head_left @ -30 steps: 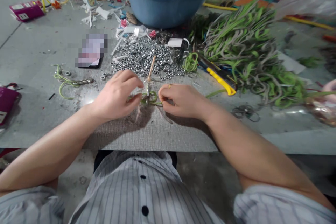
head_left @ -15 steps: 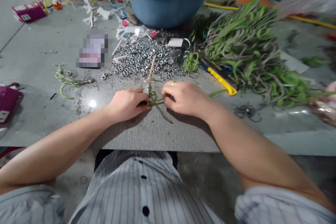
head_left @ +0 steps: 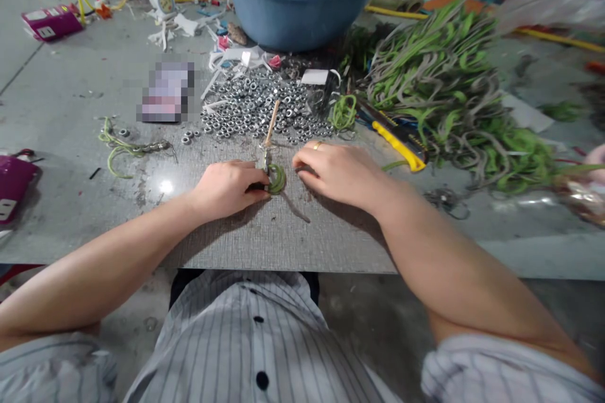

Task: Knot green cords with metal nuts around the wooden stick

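My left hand (head_left: 231,186) is closed, pinching a small coil of green cord (head_left: 276,178) against the table. A grey cord tail (head_left: 297,209) runs from the coil toward the front right. Just beyond the left fingertips is a small metal piece (head_left: 266,157), with a thin wooden stick (head_left: 272,123) leaning up behind it. To the right of the coil, my right hand (head_left: 333,170) has its fingers curled to the thumb, apart from the coil. Whatever lies between those fingers is hidden.
Many metal nuts (head_left: 255,104) lie spread behind my hands, below a blue basin (head_left: 302,6). At right are a yellow utility knife (head_left: 399,145) and a heap of green and grey cords (head_left: 439,75). A blurred-out flat object (head_left: 166,91) lies at left. Another person's hand (head_left: 598,156) shows far right.
The green cord that ran from the coil to my right hand now lies in the rounder, fuller coil. My right hand has shifted slightly up and away; my left hand stays put.
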`<state>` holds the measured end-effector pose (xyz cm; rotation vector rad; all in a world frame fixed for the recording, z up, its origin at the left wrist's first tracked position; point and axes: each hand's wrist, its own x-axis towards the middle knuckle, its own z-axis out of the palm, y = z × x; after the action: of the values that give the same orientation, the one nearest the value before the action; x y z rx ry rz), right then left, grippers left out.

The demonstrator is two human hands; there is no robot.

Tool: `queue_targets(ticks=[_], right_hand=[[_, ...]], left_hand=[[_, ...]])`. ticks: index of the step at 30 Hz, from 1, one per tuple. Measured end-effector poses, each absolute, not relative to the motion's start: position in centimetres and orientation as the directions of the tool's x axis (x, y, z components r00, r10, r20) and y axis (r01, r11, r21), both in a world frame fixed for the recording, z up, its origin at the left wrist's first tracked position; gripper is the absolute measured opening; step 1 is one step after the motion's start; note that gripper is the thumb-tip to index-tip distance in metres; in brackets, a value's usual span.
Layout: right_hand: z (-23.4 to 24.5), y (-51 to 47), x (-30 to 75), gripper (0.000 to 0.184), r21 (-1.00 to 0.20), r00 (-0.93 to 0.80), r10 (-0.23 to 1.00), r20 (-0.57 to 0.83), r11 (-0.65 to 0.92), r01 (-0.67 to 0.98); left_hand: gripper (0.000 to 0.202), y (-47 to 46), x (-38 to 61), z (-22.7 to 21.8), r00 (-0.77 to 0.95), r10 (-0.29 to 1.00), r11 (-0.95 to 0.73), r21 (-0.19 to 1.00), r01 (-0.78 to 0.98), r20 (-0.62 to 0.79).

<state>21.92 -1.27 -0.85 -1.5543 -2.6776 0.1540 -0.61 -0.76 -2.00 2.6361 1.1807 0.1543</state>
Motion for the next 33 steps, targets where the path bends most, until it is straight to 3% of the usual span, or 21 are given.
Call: queue_targets(ticks=[4,9,12,18,23,26,29,33], right_hand=[[-0.6,-1.4,22.3,0.021,-0.345,-0.713,0.693,-0.111,0.646,0.681],[-0.7,-1.5,21.8,0.016,-0.402,-0.761,0.619,-0.195,0.657,0.638],[-0.9,-1.6,21.2,0.009,-0.391,-0.755,0.631,-0.177,0.659,0.642],[-1.3,-2.0,20.6,0.013,-0.354,-0.764,0.64,-0.084,0.697,0.623],[-2.1,-1.8,20.3,0.013,-0.515,-0.648,0.753,0.111,0.602,0.61],[-2.7,-1.7,19.9,0.011,-0.595,-0.545,0.83,0.12,0.499,0.63],[-3.3,-1.7,19.6,0.014,-0.584,-0.49,0.865,0.106,0.453,0.674],[-4.0,-1.8,19.4,0.018,-0.529,-0.516,0.835,0.191,0.53,0.663]], left_hand=[[0.024,-0.8,-0.5,-1.6,0.669,0.741,-0.634,0.267,0.725,-0.056],[0.027,-0.8,-0.5,-1.1,0.668,0.739,-0.631,0.256,0.732,-0.088],[0.024,-0.8,-0.5,-1.4,0.669,0.738,-0.636,0.244,0.732,-0.083],[0.021,-0.7,-0.5,-1.7,0.648,0.758,-0.614,0.254,0.747,-0.073],[0.019,-0.6,-0.4,-1.8,0.638,0.767,-0.599,0.274,0.752,-0.074],[0.018,-0.6,-0.5,-1.9,0.637,0.768,-0.599,0.283,0.749,-0.062],[0.017,-0.6,-0.6,-1.9,0.65,0.759,-0.611,0.3,0.732,-0.041],[0.018,-0.6,-0.8,-2.0,0.67,0.743,-0.635,0.315,0.705,-0.003]])
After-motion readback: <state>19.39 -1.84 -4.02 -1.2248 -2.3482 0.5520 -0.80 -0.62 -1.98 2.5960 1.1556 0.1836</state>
